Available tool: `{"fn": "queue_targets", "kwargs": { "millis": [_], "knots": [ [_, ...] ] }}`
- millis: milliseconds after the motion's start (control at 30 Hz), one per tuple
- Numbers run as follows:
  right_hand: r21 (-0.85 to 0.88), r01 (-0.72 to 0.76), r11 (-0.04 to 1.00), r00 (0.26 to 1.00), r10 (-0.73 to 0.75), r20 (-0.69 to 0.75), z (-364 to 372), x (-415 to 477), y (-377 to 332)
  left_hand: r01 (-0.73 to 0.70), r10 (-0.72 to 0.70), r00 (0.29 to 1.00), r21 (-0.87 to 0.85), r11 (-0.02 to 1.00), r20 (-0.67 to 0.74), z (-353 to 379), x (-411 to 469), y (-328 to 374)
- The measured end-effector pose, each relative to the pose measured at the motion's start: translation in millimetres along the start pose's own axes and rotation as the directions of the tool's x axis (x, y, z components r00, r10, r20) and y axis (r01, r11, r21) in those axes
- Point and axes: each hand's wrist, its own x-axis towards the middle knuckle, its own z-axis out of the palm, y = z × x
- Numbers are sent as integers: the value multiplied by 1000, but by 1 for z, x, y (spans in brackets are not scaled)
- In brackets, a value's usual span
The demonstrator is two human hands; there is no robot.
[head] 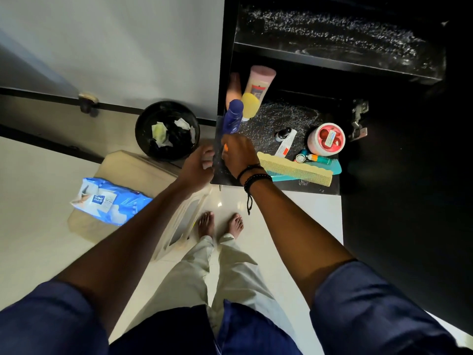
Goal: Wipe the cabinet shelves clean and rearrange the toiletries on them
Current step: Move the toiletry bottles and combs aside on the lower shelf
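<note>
My right hand (239, 156) is closed around the base of a blue bottle (232, 116) at the left front of the black speckled lower shelf (271, 119). My left hand (199, 165) rests on the cabinet's left edge, fingers curled, holding nothing that I can see. Behind the blue bottle stand a pink-and-yellow bottle (256, 92) and a peach bottle (234, 88). A cream comb (294, 169) lies over a teal comb (335, 167) at the shelf front. A round pink jar (326, 139), a white tube (286, 144) and a small dark bottle (282, 133) sit mid-shelf.
The upper shelf (337, 39) is bare and speckled. A black bin (167, 130) with used wipes stands on the floor to the left. A blue wet-wipes pack (110, 201) lies on a beige stool (143, 175). The open cabinet door (409, 201) is at right.
</note>
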Motion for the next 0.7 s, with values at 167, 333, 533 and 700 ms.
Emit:
{"fn": "queue_targets", "kwargs": {
  "millis": [167, 333, 533, 700],
  "knots": [
    [-11, 35, 999, 999, -35, -6, 1, -2, 2, 63, -56, 996, -98, 993, 69, -1, 2, 0],
    [44, -11, 999, 1000, 11, -13, 1, -9, 7, -5, 6, 998, -9, 1000, 58, -1, -4, 14],
    [194, -33, 981, 998, 21, 63, -21, -19, 16, -43, 46, 999, -83, 996, 30, 7, -11, 28],
    [286, -247, 926, 930, 310, -198, -46, -22, 58, -84, 83, 996, -34, 996, -32, 7, -14, 38]
  ]
}}
